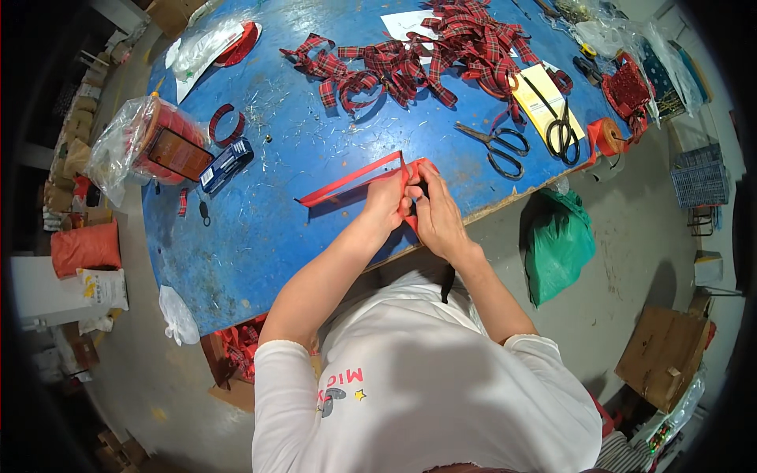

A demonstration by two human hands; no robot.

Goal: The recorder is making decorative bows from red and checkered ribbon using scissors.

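A red ribbon (352,180) lies folded in a loop on the blue table (260,236), with its long end running left. My left hand (388,200) pinches the ribbon where the strands cross. My right hand (435,211) grips the same ribbon just to the right, fingers closed over the fold. Both hands touch each other near the table's front edge.
A heap of red tartan ribbon bows (410,55) lies at the back. Two black scissors (500,147) (561,126) rest right, by a ribbon spool (608,135). A bagged ribbon roll (150,143) stands left. A green bag (557,246) hangs off the table edge.
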